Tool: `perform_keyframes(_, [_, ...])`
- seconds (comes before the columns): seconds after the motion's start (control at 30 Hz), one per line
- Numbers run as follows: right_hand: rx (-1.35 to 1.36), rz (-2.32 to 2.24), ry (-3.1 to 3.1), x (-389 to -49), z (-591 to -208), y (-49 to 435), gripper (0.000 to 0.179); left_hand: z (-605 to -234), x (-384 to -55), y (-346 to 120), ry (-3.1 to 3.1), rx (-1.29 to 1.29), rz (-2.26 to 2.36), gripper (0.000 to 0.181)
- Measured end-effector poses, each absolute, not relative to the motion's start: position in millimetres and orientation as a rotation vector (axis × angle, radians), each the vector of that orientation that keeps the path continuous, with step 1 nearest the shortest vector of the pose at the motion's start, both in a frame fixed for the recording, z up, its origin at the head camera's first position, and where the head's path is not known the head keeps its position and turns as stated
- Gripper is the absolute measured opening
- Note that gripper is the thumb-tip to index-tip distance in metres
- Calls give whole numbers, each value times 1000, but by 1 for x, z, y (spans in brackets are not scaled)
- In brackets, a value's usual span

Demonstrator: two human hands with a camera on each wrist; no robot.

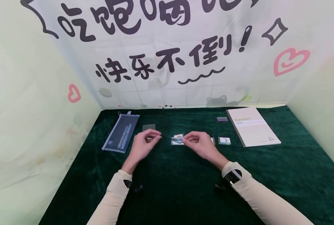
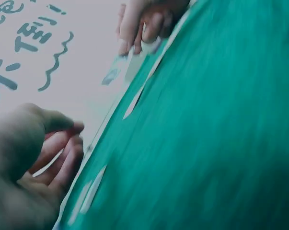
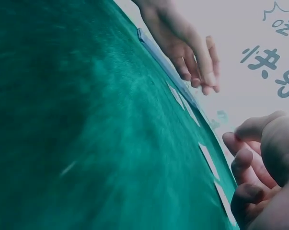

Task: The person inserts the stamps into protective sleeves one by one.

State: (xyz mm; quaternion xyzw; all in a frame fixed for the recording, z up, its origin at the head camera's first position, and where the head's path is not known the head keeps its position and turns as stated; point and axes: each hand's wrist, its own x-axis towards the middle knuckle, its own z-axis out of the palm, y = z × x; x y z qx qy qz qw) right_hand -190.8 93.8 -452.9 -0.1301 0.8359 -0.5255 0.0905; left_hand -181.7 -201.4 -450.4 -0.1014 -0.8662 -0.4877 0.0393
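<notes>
My right hand [image 1: 201,145] pinches a small clear-edged picture card [image 1: 176,141] between thumb and fingertips. The card hangs off the fingertips in the left wrist view, above the cloth. Another picture card [image 1: 179,136] shows just behind it. My left hand [image 1: 144,145] hovers to the left, thumb and fingers loosely bent towards each other with nothing visible between them. Partly behind that hand lies a clear greyish card [image 1: 149,127]. Beside the right hand a card [image 1: 212,140] is mostly hidden, and a picture card [image 1: 224,140] lies further right.
Dark green cloth [image 1: 178,187] covers the table. A blue zip pouch [image 1: 121,132] with pens inside lies at the left. At the right are a notebook [image 1: 254,127] and a small purple block [image 1: 222,119]. A printed curtain [image 1: 167,90] stands behind.
</notes>
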Motion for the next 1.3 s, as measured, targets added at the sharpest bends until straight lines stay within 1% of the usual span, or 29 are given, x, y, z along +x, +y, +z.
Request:
perform_keyframes(0.13, [-375,-1520,2531,-203,-451,73,14,-447,-194,-229,-2703,-232,-1183,18])
perform_keyframes(0.27, [-394,-1468,2559,-214,-450,52,13,-441,-210,-246,-2798,-179,-1037,24])
perform_keyframes(0.4, [-405,-1439,2541,-224,-454,38,13,-439,-224,-251,-2889,-189,-952,29])
perform_keyframes(0.53, [-415,-1406,2558,-231,-457,28,12,-440,-233,-252,-2913,-177,-914,28])
perform_keyframes(0.73, [-447,-1216,2719,-234,-455,17,11,-442,-238,-253,-2922,-138,-909,29])
perform_keyframes(0.93, [-511,-961,2887,-231,-450,6,27,-443,-240,-254,-2947,-109,-898,29])
perform_keyframes(1.0, [-542,-941,2906,-231,-448,0,28,-443,-241,-255,-2954,-104,-896,30])
perform_keyframes(1.17, [-703,-922,2863,-231,-446,-15,23,-442,-242,-256,-2972,-82,-883,31])
perform_keyframes(1.3, [-838,-832,2789,-233,-447,-25,32,-442,-242,-256,-2972,-80,-868,30])
